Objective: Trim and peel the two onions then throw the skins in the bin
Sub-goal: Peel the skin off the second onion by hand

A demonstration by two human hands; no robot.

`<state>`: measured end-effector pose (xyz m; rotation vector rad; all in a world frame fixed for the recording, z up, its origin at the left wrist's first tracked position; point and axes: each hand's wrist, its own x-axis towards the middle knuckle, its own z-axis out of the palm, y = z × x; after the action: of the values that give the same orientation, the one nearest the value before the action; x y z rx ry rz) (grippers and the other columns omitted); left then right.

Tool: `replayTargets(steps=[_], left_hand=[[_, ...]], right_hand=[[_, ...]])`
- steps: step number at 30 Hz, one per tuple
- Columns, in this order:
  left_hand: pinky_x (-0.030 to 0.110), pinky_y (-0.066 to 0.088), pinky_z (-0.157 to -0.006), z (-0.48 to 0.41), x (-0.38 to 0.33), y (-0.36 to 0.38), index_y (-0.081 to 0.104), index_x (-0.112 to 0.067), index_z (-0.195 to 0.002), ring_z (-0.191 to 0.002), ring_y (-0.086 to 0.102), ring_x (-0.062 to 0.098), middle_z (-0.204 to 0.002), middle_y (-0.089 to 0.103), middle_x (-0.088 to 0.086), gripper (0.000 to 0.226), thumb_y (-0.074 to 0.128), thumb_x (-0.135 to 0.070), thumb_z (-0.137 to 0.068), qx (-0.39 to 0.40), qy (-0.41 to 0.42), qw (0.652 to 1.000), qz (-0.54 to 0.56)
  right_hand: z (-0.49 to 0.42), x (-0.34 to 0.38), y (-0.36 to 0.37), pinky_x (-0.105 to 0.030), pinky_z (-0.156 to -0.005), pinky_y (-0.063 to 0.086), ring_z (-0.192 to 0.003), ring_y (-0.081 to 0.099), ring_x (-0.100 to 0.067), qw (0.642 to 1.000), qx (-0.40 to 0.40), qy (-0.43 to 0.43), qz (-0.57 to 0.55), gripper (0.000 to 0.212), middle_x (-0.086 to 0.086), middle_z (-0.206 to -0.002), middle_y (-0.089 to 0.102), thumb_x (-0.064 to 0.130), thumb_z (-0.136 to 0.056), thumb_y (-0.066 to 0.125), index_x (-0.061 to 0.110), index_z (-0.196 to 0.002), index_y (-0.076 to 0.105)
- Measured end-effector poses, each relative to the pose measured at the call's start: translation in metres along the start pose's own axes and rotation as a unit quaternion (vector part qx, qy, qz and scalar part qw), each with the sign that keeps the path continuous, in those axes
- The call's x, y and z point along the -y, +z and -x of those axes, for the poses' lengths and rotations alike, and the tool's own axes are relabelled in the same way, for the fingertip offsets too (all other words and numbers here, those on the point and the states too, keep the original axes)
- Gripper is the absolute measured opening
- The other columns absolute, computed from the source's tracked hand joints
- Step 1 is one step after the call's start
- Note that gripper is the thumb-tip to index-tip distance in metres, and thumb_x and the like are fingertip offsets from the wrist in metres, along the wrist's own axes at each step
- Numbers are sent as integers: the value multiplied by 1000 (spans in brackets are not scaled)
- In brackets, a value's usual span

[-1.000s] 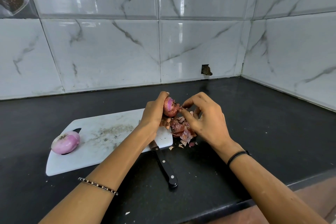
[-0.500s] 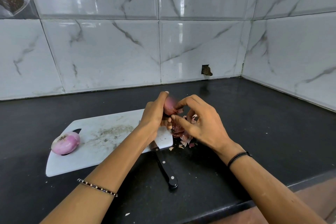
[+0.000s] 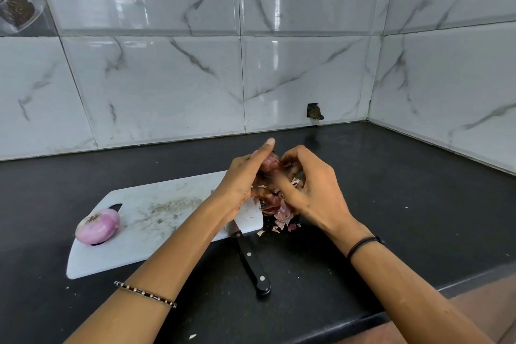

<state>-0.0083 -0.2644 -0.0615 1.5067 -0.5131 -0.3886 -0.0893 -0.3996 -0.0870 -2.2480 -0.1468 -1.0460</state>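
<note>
Since the frame a second ago, I record that the right hand (image 3: 312,193) has closed in over the small dark-red onion (image 3: 268,162). The onion showed plainly between the hands then and is now mostly covered.

The left hand (image 3: 243,176) grips this dark-red onion from the left, with its fingers wrapped beneath and its thumb standing straight up against it. The right hand's fingers are curled over the onion's top and far side, and its thumb reaches in underneath. I cannot tell whether they pinch a strip of skin. The onion is held in the air above the right end of the white plastic cutting board (image 3: 167,220).

A heap of reddish papery onion skins (image 3: 279,211) lies directly below the hands, on the black stone countertop (image 3: 405,204) just beside the board's right edge.

A pale pink peeled onion (image 3: 97,226) rests on the board's left end, over the handle slot and well apart from the hands.

A black-handled riveted knife (image 3: 252,262) lies with its blade on the board's near right corner, partly hidden by the left forearm. Its handle rests on the countertop, pointing towards the camera.
</note>
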Motion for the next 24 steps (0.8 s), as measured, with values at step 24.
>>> replayTargets(steps=[24], left_hand=[[27, 46, -53, 5, -5, -5, 63, -15, -113, -66, 73, 25, -86, 79, 13, 63, 46, -72, -93, -72, -78, 993, 48]], right_hand=[[0, -1, 0, -33, -62, 48, -67, 58, -10, 986, -26, 100, 132, 25, 8, -69, 61, 46, -91, 62, 24, -81, 55]])
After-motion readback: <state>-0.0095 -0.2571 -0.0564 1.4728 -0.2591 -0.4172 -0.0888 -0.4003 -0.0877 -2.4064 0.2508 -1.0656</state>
